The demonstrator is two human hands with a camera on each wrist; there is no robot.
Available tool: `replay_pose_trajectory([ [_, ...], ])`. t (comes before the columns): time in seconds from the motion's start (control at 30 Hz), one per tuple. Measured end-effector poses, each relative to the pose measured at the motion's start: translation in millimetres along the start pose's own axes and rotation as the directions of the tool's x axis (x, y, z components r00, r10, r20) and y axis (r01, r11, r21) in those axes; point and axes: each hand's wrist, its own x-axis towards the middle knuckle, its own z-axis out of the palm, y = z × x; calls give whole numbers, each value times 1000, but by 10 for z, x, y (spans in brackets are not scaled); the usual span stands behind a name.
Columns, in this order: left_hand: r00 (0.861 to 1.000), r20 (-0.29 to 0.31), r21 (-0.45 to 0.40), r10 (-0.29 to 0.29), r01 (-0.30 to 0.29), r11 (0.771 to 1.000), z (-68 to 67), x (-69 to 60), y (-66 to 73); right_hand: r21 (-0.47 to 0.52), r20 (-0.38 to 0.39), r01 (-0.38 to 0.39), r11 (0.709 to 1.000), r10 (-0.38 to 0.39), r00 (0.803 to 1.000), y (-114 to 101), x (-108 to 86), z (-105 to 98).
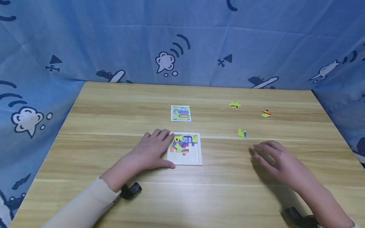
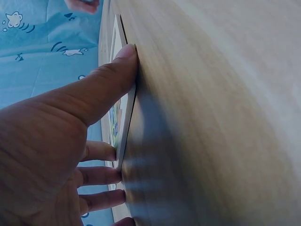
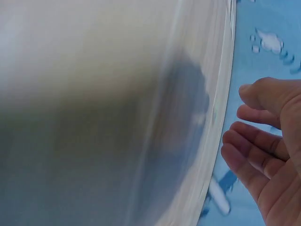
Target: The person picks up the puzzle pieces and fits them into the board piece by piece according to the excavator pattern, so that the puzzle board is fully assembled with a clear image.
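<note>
A square jigsaw puzzle board (image 1: 190, 159) with a pale frame lies flat on the table. Pieces in its upper part form a blue-and-purple digger on green; the lower and right parts show bare backing. My left hand (image 1: 152, 150) rests at its left side, thumb against the near edge and index fingertip at the far left corner; in the left wrist view the thumb (image 2: 110, 77) lies straight along the edge. To the right, my right hand (image 1: 285, 166) hovers over the table, fingers loosely bent and holding nothing. Closest to it is a green puzzle piece (image 1: 241, 133) with orange and blue corners.
Behind the board lies a small picture card (image 1: 181, 117) of a blue digger. Farther right are a green puzzle piece (image 1: 234, 104) and an orange-and-green one (image 1: 266, 114). A blue patterned curtain (image 1: 199, 41) borders the wooden table (image 1: 114, 107).
</note>
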Motion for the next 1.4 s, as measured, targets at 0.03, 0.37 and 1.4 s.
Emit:
replay_pose_trajectory([
  [0.03, 1000, -1, 1, 0, 0, 1000, -1, 1, 1, 3, 5, -34, 999, 34, 999, 51, -51, -26],
  [0.37, 1000, -8, 6, 7, -7, 1000, -25, 9, 23, -83, 41, -297, 951, 301, 953, 478, -434, -158],
  [1.4, 1000, -5, -15, 3, -3, 1000, -2, -15, 3, -93, 19, -330, 939, 333, 943, 548, -568, -82],
])
